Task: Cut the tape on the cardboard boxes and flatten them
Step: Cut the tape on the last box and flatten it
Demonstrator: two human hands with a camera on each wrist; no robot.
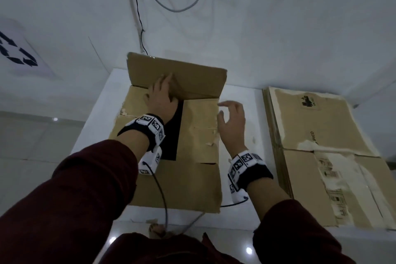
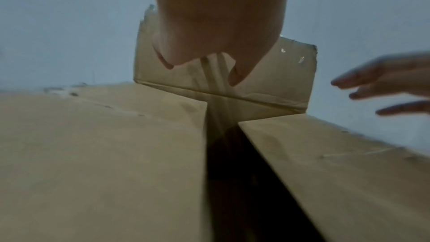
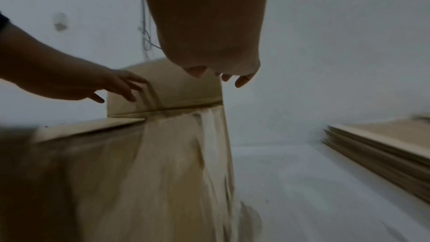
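Box (image 1: 188,135) interior dark; left hand (image 1: 162,96) fingertips hidden.

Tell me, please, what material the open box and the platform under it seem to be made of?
The open box looks like plain brown cardboard, matte, with torn, ragged edges and a glossy strip, probably clear tape, on the raised far flap. The platform is white, smooth and faintly glossy; its material cannot be told, perhaps painted or laminated board.

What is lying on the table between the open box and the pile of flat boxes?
Nothing: in the head view, bare white table separates the open box from the pile of flat boxes.
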